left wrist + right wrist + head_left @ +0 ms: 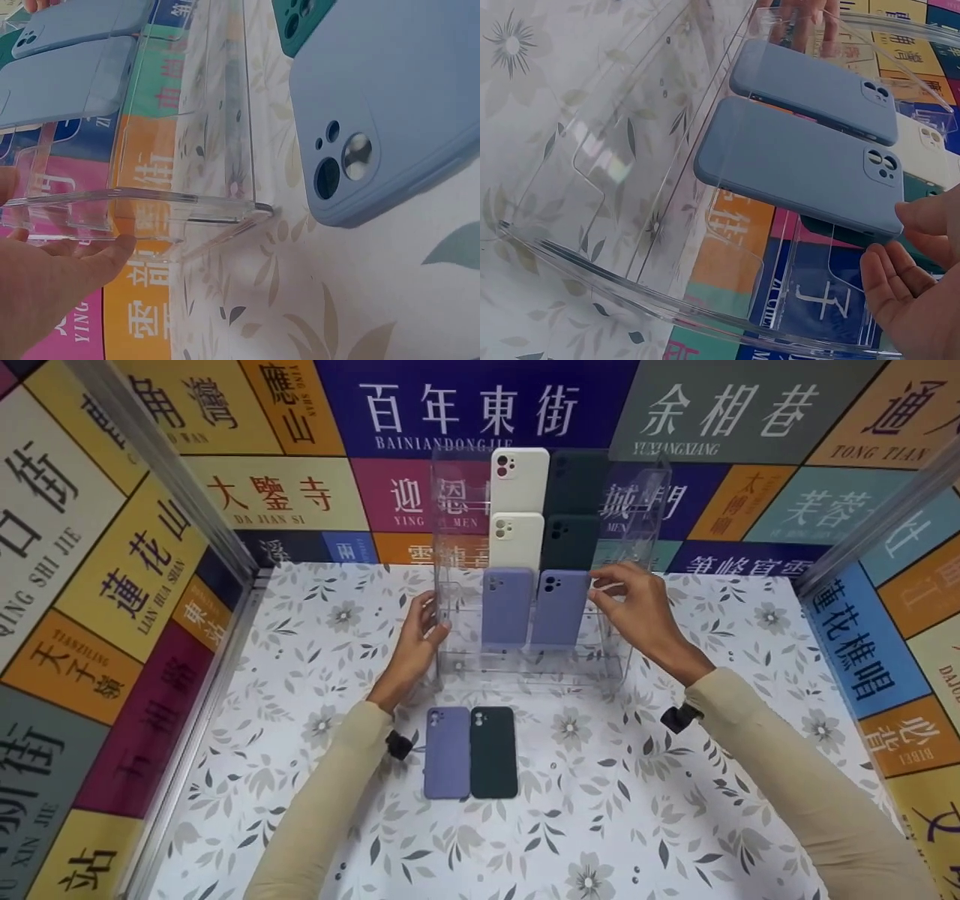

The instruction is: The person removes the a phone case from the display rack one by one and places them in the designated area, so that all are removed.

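A clear acrylic display stand point(459, 502) stands at the back of the table and holds phone cases in tiers. The top two tiers hold a white case point(520, 480), a cream one and two dark green cases point(570, 544). Two purple cases point(507, 606) lean in the lowest row. My left hand point(433, 611) grips the stand's left wall point(217, 112) between thumb and fingers point(90, 259). With its fingertips point(924, 216), my right hand point(598, 585) pinches the top corner of the right purple case point(559, 607) point(802, 161). A purple case point(446, 751) point(382, 112) and a black case point(493, 751) lie flat before the stand.
The flower-patterned tabletop point(600, 810) is enclosed by walls of colourful sign panels point(120, 570) on the left, back and right. Metal frame rails point(217, 690) run along the table's sides. Both forearms wear beige sleeves.
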### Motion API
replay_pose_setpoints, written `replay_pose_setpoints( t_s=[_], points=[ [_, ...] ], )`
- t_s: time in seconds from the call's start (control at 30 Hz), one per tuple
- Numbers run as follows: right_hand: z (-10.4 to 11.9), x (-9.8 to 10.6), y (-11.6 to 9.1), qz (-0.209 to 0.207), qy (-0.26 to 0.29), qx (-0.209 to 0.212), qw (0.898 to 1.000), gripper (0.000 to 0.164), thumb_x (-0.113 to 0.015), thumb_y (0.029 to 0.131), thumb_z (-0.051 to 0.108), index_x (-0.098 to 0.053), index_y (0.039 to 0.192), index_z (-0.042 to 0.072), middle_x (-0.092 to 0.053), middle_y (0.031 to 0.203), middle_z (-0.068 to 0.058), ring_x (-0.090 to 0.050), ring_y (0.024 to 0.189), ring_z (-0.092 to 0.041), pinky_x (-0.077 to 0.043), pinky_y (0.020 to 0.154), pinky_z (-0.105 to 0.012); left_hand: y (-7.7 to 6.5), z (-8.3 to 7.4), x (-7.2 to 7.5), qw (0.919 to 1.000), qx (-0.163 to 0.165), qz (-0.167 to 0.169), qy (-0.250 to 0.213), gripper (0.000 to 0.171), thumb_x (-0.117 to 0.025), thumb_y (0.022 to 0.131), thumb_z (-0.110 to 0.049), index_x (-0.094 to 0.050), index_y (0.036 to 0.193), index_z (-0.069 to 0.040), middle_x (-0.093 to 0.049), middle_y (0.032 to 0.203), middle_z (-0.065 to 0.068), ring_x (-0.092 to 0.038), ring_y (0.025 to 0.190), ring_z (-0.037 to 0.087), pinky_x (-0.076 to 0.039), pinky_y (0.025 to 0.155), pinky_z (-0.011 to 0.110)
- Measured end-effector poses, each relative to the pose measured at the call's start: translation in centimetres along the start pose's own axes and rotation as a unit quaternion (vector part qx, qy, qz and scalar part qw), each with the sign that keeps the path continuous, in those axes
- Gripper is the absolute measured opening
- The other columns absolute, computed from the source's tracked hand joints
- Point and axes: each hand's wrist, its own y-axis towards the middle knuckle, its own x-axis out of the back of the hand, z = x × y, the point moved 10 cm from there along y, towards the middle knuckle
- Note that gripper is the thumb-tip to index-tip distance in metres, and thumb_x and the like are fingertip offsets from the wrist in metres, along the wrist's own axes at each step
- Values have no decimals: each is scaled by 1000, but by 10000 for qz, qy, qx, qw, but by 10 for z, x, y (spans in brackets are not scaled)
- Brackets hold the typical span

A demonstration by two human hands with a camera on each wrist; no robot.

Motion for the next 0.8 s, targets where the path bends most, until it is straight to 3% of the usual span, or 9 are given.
replay_pose_setpoints(
  t_s=[0.33, 0.6, 0.8],
  points=[
    [1, -7, 7, -8, 104, -10, 9999, 30, -74, 103, -1, -76, 133, -1, -73, 125, -19, -74, 113, -34, -61, 96, -43, 0, 1, -1, 10000, 32, -14, -28, 61, -56, 114, -5, -30, 169, -6, -33, 177, 20, -31, 164, 44, -36, 128, 56],
    [1, -9, 8, -104, 75, 9, 9999, 23, -75, 103, -2, -77, 126, 0, -75, 120, -16, -74, 108, -26, -54, 88, -14, 0, 2, -2, 10000, 43, 0, -3, 61, -54, 114, -5, -29, 170, -4, -31, 178, 20, -29, 164, 45, -35, 128, 57],
    [4, -4, 4, -325, 329, 79, 9989, 19, -78, 100, -3, -79, 119, -1, -76, 112, -15, -73, 104, -20, -57, 86, -14, -1, 2, 0, 9999, 63, -1, 135, 62, -55, 114, -6, -28, 170, -6, -31, 178, 19, -29, 165, 43, -35, 128, 57]
  ],
)
